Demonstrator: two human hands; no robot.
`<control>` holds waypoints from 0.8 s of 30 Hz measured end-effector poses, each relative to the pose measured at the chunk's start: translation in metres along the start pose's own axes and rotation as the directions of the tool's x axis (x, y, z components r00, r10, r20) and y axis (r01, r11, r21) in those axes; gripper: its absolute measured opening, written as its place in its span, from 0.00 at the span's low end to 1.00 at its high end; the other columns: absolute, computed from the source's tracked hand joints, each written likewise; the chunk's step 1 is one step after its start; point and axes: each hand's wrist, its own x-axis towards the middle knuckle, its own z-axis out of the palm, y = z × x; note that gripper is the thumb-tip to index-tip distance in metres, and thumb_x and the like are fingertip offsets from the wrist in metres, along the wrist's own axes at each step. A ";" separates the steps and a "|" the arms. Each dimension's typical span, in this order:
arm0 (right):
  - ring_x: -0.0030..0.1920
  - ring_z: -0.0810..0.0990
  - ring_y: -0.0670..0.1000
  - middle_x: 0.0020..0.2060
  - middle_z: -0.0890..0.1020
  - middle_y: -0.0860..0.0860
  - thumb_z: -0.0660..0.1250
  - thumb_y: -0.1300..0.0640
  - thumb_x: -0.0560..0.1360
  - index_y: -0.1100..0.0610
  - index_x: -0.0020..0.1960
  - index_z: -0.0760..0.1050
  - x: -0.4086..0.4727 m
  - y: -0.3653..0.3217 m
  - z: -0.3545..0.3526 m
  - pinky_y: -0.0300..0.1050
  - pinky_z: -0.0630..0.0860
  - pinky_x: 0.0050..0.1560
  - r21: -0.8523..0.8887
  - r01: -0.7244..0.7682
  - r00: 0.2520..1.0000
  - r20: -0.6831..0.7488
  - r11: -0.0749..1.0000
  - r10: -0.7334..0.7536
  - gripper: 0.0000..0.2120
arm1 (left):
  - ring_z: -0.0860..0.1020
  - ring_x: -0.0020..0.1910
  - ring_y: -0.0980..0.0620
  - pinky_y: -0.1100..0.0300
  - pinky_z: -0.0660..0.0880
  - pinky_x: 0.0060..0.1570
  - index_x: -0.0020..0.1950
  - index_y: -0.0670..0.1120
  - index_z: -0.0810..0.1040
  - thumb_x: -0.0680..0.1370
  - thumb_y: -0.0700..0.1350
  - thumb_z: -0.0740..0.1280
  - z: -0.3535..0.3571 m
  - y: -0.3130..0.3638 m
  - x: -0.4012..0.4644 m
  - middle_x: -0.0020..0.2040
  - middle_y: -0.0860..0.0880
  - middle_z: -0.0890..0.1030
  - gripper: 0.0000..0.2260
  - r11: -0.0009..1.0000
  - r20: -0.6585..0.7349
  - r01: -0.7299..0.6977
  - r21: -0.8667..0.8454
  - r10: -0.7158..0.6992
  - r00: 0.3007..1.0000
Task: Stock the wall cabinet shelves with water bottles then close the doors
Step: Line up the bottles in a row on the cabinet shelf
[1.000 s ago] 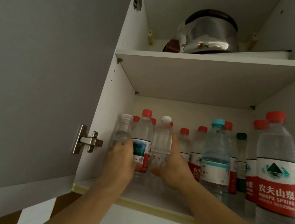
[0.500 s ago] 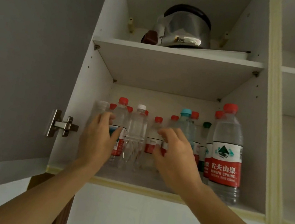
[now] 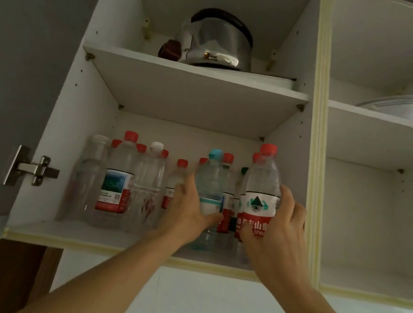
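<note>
- While up at the cabinet [image 3: 308,152], door [image 3: 16,67] swung wide open on the left.
- Bottles [image 3: 115,181] standing in rows on the bottom shelf [image 3: 92,235].
- Left hand [image 3: 187,213] curled round the blue-cap bottle [image 3: 211,184].
- Right hand [image 3: 278,238] wrapped round the red-cap bottle [image 3: 261,191], close to the right wall.
- Pot [image 3: 217,42] up on the top shelf.

I see the water bottles [image 3: 119,176] standing in rows on the lower shelf [image 3: 92,235], from its left edge to its right. On the upper shelf [image 3: 195,71] above sits a pot [image 3: 217,42]. The open door [image 3: 16,67] hangs left of the cabinet.
</note>
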 end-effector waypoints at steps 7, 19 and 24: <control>0.57 0.77 0.52 0.66 0.70 0.50 0.74 0.49 0.75 0.46 0.79 0.49 -0.004 0.000 0.006 0.54 0.82 0.56 0.111 -0.100 0.990 0.109 0.989 0.088 0.44 | 0.80 0.53 0.54 0.52 0.81 0.52 0.77 0.56 0.56 0.71 0.44 0.80 -0.011 -0.011 0.010 0.59 0.52 0.79 0.44 1.000 0.033 0.004 0.020 -0.004 0.999; 0.65 0.78 0.54 0.71 0.70 0.51 0.74 0.46 0.75 0.47 0.79 0.46 0.005 -0.033 0.058 0.54 0.78 0.62 0.149 0.020 0.955 0.291 0.989 -0.063 0.46 | 0.78 0.52 0.58 0.64 0.73 0.47 0.77 0.56 0.59 0.72 0.50 0.79 -0.060 -0.036 0.003 0.62 0.53 0.79 0.40 0.983 0.041 -0.007 0.183 -0.001 0.999; 0.66 0.78 0.56 0.72 0.71 0.54 0.75 0.47 0.75 0.45 0.78 0.43 0.018 -0.038 0.086 0.56 0.78 0.64 0.113 0.003 0.921 0.386 0.994 -0.047 0.46 | 0.78 0.60 0.49 0.50 0.78 0.59 0.78 0.55 0.58 0.71 0.58 0.78 -0.065 -0.034 -0.003 0.66 0.49 0.76 0.42 0.956 0.005 -0.050 0.288 0.050 0.999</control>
